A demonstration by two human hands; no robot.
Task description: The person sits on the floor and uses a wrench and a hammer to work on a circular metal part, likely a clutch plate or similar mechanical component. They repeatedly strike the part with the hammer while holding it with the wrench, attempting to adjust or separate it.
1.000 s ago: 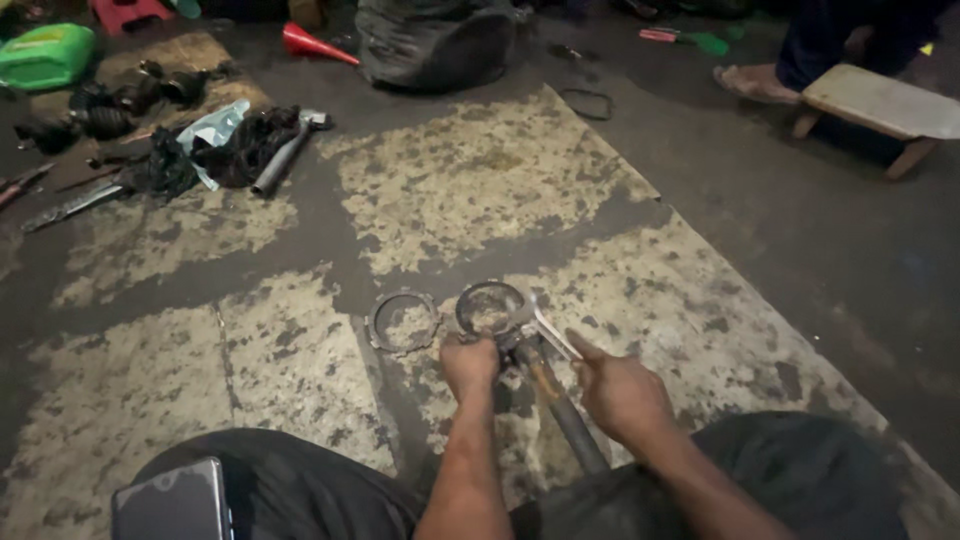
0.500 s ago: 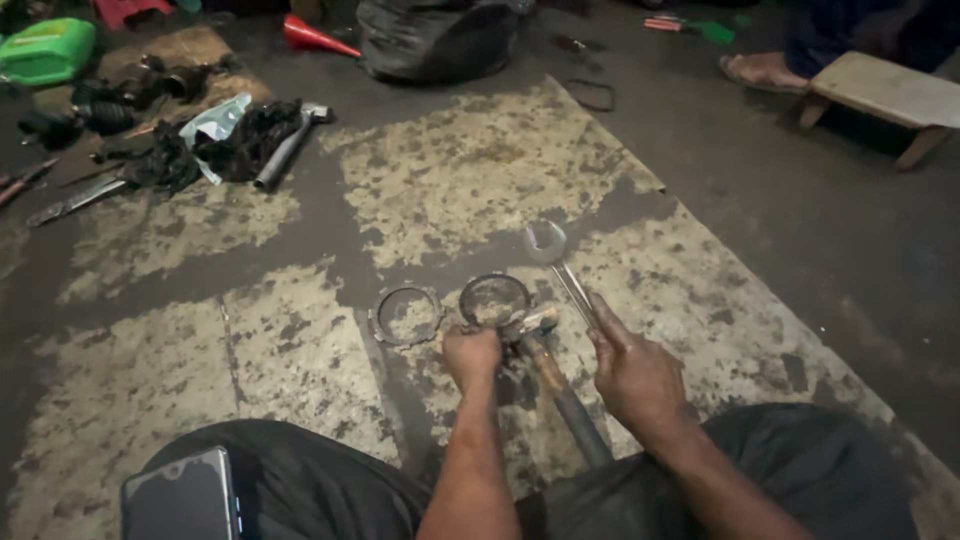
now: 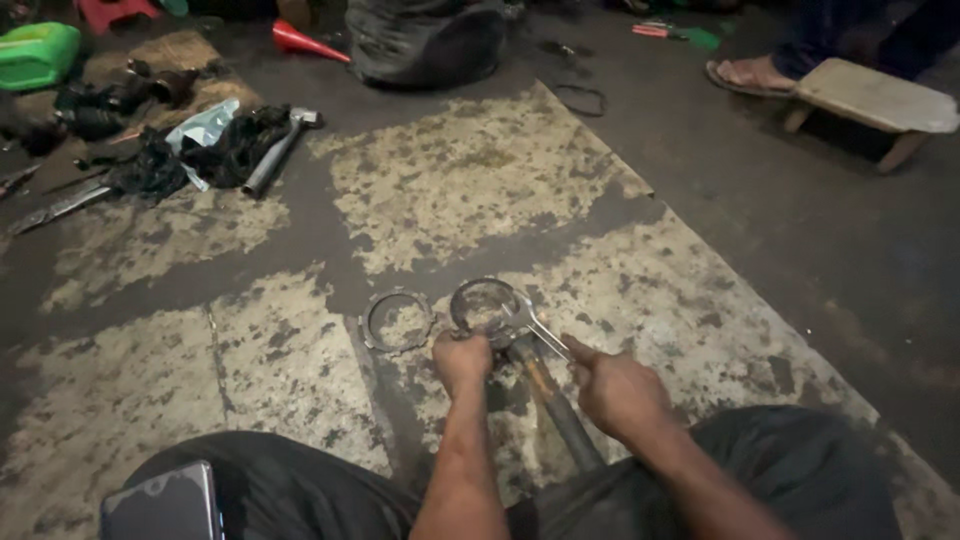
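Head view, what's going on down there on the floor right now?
A person sits on a stained, patchy floor working on a round metal ring part. The left hand grips it at its near edge, while the right hand holds a wrench laid against it. A hammer's handle lies between the hands. A second toothed ring lies just left. Farther off lie another hammer, dark rags and a green container.

Two metal rings (image 3: 397, 320) (image 3: 484, 304) on the floor, two hammers (image 3: 555, 405) (image 3: 276, 153), one wrench (image 3: 540, 332), two bare hands (image 3: 462, 359) (image 3: 618, 392), one phone (image 3: 165, 505), one wooden stool (image 3: 872, 100), one red funnel (image 3: 305, 41), one green container (image 3: 38, 55)
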